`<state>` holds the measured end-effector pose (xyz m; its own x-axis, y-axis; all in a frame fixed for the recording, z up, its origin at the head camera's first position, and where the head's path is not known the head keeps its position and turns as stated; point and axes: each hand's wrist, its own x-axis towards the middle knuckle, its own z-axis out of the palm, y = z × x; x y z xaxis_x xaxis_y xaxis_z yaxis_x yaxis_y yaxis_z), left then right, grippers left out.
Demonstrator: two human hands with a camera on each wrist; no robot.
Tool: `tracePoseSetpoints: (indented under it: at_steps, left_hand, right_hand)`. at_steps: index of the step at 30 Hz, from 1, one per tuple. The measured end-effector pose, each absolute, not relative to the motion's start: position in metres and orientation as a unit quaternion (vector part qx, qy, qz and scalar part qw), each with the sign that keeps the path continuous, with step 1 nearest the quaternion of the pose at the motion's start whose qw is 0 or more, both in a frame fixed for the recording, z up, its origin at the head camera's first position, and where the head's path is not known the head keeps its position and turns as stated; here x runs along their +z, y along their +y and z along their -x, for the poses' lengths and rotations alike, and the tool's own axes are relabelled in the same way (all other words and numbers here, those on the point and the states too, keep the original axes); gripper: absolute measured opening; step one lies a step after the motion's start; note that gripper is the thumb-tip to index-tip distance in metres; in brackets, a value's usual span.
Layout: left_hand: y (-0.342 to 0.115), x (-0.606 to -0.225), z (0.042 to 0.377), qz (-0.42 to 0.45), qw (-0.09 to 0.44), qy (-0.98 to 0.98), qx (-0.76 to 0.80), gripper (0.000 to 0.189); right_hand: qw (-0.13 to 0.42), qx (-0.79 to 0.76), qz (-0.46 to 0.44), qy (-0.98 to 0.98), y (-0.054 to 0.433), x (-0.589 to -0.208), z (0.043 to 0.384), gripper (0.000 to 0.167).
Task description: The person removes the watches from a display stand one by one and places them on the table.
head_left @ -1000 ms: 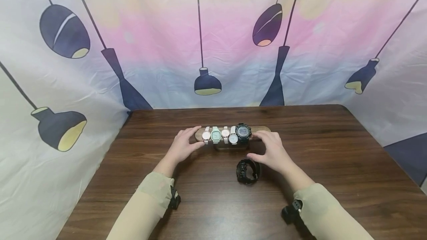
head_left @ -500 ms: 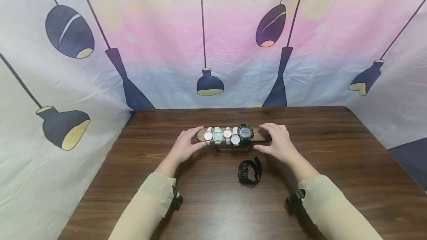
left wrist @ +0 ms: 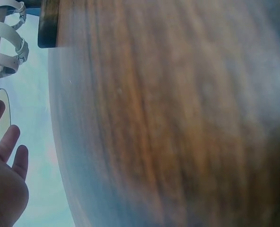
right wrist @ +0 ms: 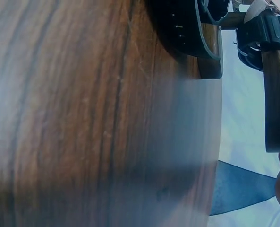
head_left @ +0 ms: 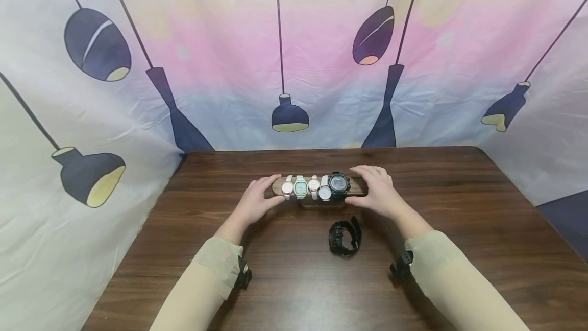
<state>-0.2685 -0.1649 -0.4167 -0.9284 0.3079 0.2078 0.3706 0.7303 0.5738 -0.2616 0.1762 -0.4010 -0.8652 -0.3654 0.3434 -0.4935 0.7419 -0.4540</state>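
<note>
A wooden bar watch stand [head_left: 356, 188] lies crosswise on the table with several watches strapped round it. From the left come a white-strapped watch [head_left: 287, 188], a square mint-green one [head_left: 300, 187], two more with white straps, and a bulky black digital watch [head_left: 339, 183]. My left hand [head_left: 253, 202] grips the bar's left end, thumb in front and fingers behind. Around the right end my right hand [head_left: 380, 193] is spread, thumb close by the black digital watch and fingertips beyond the bar. Closer to me, a second black watch [head_left: 337, 239] stands on its side, strap looped.
The brown wood-grain table [head_left: 294, 280] ends at a rounded back edge. Behind it hangs a pastel cloth [head_left: 220, 40] printed with dark lamps. Small black cameras [head_left: 401, 265] sit at both wrists. The stand's base [right wrist: 210, 66] rests under the bar.
My right hand first moves away from the loose black watch to the bar's right end, then slightly left toward the black digital watch. The left hand stays at the left end.
</note>
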Motion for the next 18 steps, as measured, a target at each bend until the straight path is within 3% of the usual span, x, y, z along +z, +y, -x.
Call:
tracePoseSetpoints:
  at_steps: [18]
  left_hand:
    - [-0.165,-0.416,0.267,0.18,0.048,-0.931,-0.314,0.062]
  right_hand:
    - [0.094,0.245,-0.242,-0.934,0.165,-0.399,0.268,0.073]
